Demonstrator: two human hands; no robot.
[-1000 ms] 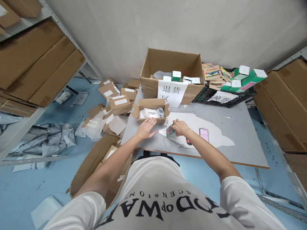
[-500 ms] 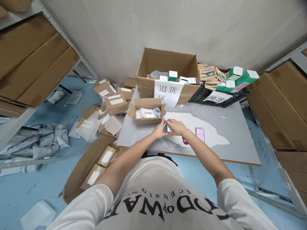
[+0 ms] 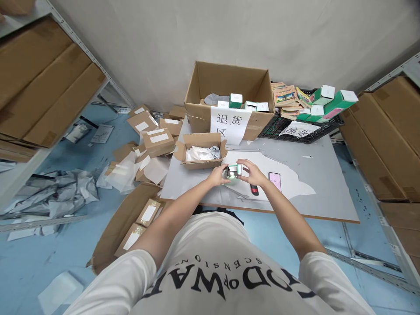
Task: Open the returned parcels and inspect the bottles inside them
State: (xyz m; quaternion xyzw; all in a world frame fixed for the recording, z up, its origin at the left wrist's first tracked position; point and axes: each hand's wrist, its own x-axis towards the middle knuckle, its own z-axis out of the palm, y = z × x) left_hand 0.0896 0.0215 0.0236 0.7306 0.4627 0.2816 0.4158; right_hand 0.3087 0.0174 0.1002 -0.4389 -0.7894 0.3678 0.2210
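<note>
A small green and white product box (image 3: 232, 172) is held between both hands above the grey table (image 3: 315, 192). My left hand (image 3: 218, 175) grips its left end and my right hand (image 3: 251, 172) grips its right end, fingers curled over the top. Just beyond it sits a small open cardboard box (image 3: 201, 150) with white wrapping inside. A phone (image 3: 274, 181) and a dark red pen-like object (image 3: 253, 189) lie on a white sheet right of my right hand.
A large open carton (image 3: 229, 96) with a paper sign holds small boxes at the table's back. A black crate (image 3: 295, 127) with books and green boxes stands to its right. Parcels (image 3: 154, 135) and torn packaging litter the blue floor left; shelves with cartons flank both sides.
My left hand left the table and joined the right on the small box. Both hands have lifted it slightly and turned it, showing its green and white face.
</note>
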